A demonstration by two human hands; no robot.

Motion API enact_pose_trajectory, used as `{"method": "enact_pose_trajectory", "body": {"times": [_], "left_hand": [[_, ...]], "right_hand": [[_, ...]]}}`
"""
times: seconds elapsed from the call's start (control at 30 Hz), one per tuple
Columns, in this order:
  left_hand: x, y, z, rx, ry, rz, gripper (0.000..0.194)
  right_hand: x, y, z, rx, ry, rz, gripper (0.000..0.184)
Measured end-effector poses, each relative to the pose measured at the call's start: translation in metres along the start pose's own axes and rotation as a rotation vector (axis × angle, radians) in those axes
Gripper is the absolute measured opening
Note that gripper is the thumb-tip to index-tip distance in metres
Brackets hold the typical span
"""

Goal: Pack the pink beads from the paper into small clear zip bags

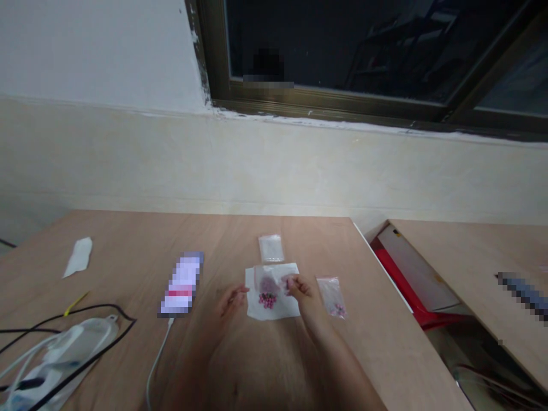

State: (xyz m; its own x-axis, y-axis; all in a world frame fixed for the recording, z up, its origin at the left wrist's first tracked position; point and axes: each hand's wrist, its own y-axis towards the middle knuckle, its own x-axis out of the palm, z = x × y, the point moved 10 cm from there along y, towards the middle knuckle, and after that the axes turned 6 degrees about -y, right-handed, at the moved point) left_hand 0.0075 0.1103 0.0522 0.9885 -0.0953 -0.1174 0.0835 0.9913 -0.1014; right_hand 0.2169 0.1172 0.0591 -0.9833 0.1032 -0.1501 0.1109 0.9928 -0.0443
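A white sheet of paper (274, 313) lies on the table, with a small heap of pink beads (268, 301) on it. Just above the beads is a small clear plastic bag (263, 278) with a dark or pinkish patch showing through it. My right hand (303, 294) pinches the bag's right side between thumb and fingers. At the paper's left edge, my left hand (231, 301) has its fingers loosely stretched out, holding nothing; it is slightly blurred. A second clear bag (330, 293) with a few pink beads lies right of my right hand.
Behind the paper lies another clear bag (271, 248). A phone (182, 284) on a white cable sits to the left, beside a power strip (72, 348) with black cords and a white paper scrap (79, 256). A gap with a red object (398, 279) borders the table's right edge.
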Motion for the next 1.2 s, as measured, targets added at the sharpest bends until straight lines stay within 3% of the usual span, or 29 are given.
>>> {"method": "enact_pose_trajectory", "body": {"times": [0.07, 0.17, 0.23, 0.3, 0.33, 0.37, 0.5, 0.6, 0.83, 1.2], "left_hand": [[0.013, 0.001, 0.009, -0.007, -0.019, -0.107, 0.026], [0.021, -0.002, 0.007, -0.054, 0.011, -0.197, 0.02], [0.019, -0.004, 0.006, -0.061, 0.037, -0.211, 0.021], [0.015, -0.007, 0.006, -0.066, 0.047, -0.196, 0.021], [0.013, -0.008, 0.007, -0.072, 0.047, -0.182, 0.021], [0.012, -0.008, 0.009, -0.078, 0.051, -0.172, 0.02], [0.018, -0.008, 0.025, -0.027, 0.132, -0.183, 0.02], [0.029, -0.01, 0.033, 0.012, 0.16, -0.269, 0.019], [0.038, -0.024, 0.029, -0.008, 0.096, -0.376, 0.02], [0.032, -0.025, 0.016, -0.009, 0.131, -0.322, 0.019]], "right_hand": [[0.013, -0.011, 0.014, 0.059, 0.081, -0.064, 0.035], [0.02, -0.022, 0.024, 0.1, 0.055, -0.052, 0.034], [0.009, -0.027, 0.021, 0.095, -0.066, 0.087, 0.03], [-0.005, -0.034, 0.004, 0.041, -0.214, 0.267, 0.028], [-0.005, -0.037, -0.008, -0.002, -0.27, 0.296, 0.026], [0.001, -0.039, -0.02, -0.046, -0.307, 0.269, 0.023], [0.055, -0.04, -0.049, -0.126, -0.319, -0.129, 0.017], [0.072, -0.039, -0.054, -0.145, -0.346, -0.237, 0.018], [0.071, -0.037, -0.032, -0.06, -0.42, -0.252, 0.021], [0.076, -0.043, -0.029, -0.05, -0.685, -0.264, 0.016]]}}
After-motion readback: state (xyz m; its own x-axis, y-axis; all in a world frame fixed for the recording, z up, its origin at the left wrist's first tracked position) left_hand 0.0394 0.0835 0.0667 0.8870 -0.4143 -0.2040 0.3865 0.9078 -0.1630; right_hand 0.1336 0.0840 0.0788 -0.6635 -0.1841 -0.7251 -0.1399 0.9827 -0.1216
